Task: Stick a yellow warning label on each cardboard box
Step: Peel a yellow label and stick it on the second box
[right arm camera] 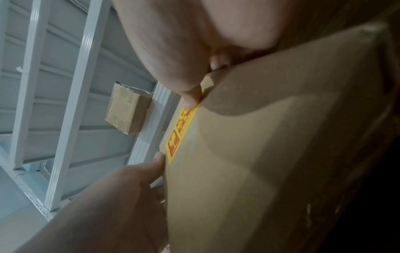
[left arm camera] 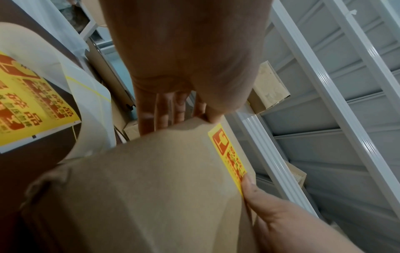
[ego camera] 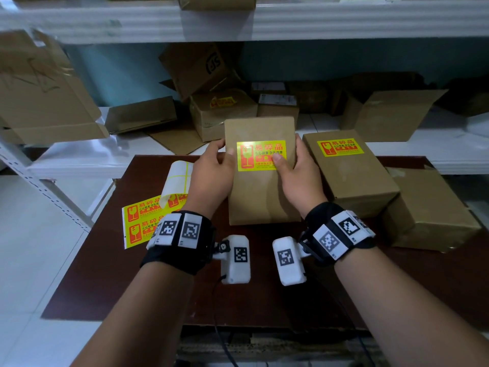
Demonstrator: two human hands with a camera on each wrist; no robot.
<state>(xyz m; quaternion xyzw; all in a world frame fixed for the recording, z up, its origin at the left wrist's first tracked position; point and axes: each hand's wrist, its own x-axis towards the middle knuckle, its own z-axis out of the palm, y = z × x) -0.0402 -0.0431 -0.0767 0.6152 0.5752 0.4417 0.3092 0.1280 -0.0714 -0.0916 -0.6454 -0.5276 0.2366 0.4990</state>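
Note:
A flat brown cardboard box [ego camera: 260, 192] is in the middle of the head view, over the dark table [ego camera: 127, 282]. A yellow warning label [ego camera: 261, 155] with red print is stuck on its top face. My left hand [ego camera: 221, 154] grips the box's left edge, thumb on top beside the label. In the left wrist view its fingers [left arm camera: 164, 109] reach under the box [left arm camera: 151, 188]. My right hand [ego camera: 289, 158] grips the right edge, with its thumb [right arm camera: 190, 95] pressing the label's [right arm camera: 181, 130] lower right corner.
A second labelled box [ego camera: 352, 176] lies just right of the held one, and a plain box [ego camera: 428, 213] lies further right. A sheet of yellow labels [ego camera: 143, 215] with curled backing paper [ego camera: 177, 178] lies at the left. White shelves [ego camera: 397, 25] behind hold several boxes.

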